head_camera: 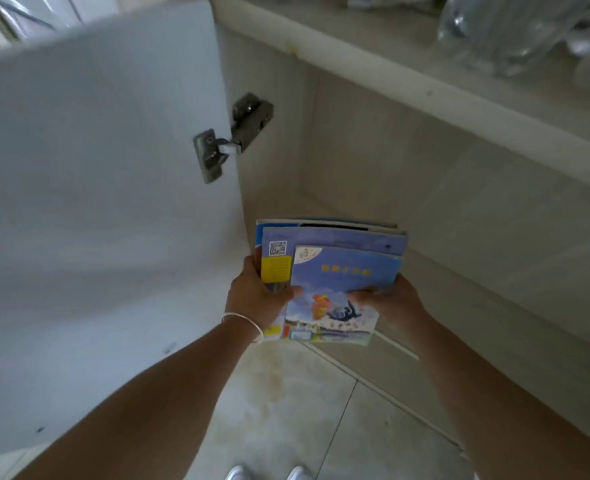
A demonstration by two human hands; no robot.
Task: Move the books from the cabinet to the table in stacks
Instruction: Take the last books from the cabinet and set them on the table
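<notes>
I hold a small stack of thin blue-covered books (345,271) in both hands, in front of the open cabinet (373,161). My left hand (257,296) grips the stack's left edge, thumb on top and fingers underneath. On the right side my right hand (390,299) grips it the same way, thumb pressed on the top cover. The top book shows a cartoon picture and a light strip at its near edge. The cabinet's inside, as far as I can see it, holds no other books.
The white cabinet door (96,185) stands open at the left, its metal hinge (233,136) showing. Clear plastic bottles (515,32) lie on the shelf above at the upper right. Pale floor tiles (286,410) and my white shoes (269,474) are below.
</notes>
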